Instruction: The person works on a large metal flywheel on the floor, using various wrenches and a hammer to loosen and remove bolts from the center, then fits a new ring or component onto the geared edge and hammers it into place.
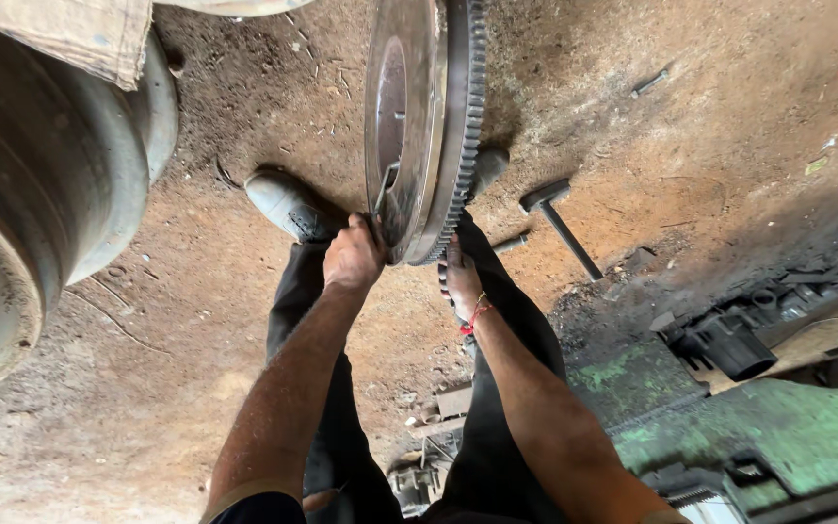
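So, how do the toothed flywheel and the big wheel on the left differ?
The flywheel stands on edge between the left hand and right hand; the big wheel is untouched. The flywheel is a thin disc with rim teeth; the big wheel is thick and smooth. Both are worn metal.

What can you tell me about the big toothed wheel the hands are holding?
The toothed wheel is a heavy, rusty-brown metal disc standing on edge on the dirt floor, seen nearly edge-on. A ring of gear teeth runs round its rim; its flat face has a recessed centre. The left hand presses a thin metal tool against the face, while the right hand steadies the toothed edge. Its lower edge sits between the person's shoes.
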